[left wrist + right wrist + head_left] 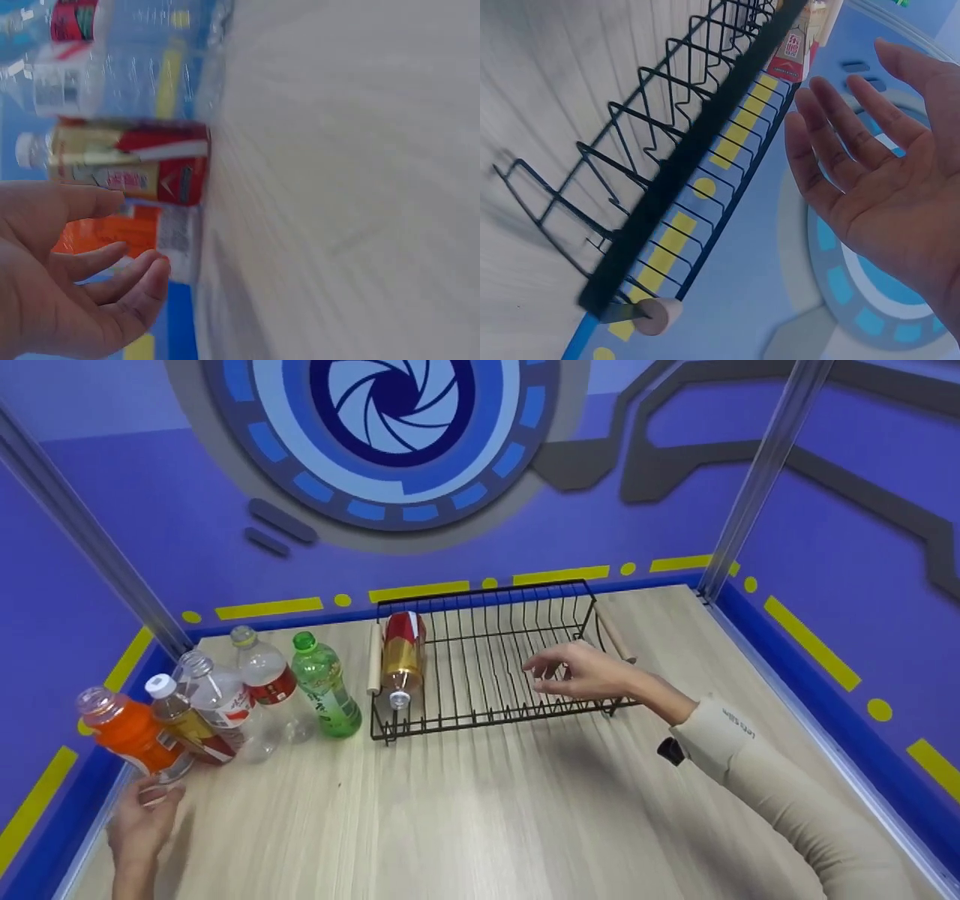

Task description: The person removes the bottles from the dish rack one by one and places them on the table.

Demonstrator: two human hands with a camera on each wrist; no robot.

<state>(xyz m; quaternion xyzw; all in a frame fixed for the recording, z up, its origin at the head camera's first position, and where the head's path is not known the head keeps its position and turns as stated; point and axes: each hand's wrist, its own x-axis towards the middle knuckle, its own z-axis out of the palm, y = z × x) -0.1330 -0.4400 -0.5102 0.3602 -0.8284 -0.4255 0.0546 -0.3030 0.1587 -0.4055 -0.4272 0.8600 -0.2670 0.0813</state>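
Note:
My left hand (pixel 146 821) is close in front of a bottle with an orange label (pixel 135 735), its fingers loosely bent around nothing. In the left wrist view a white-capped bottle with a gold and red label (pixel 135 161) stands beside the orange one, near my fingers; contact cannot be told. Over the right part of a black wire basket (pixel 480 724) hovers my right hand (pixel 581 670), fingers spread and holding nothing. Inside the basket, at its left end, lies a bottle with a red and gold label (pixel 403 652), its white cap towards me.
To the right of the white-capped bottle stand a clear bottle (pixel 225 697), a clear bottle with a red label (pixel 274 686) and a green bottle (pixel 328 690). The basket has wooden handles (pixel 615 634). Patterned blue walls (pixel 480 547) enclose the wooden tabletop (pixel 420 825).

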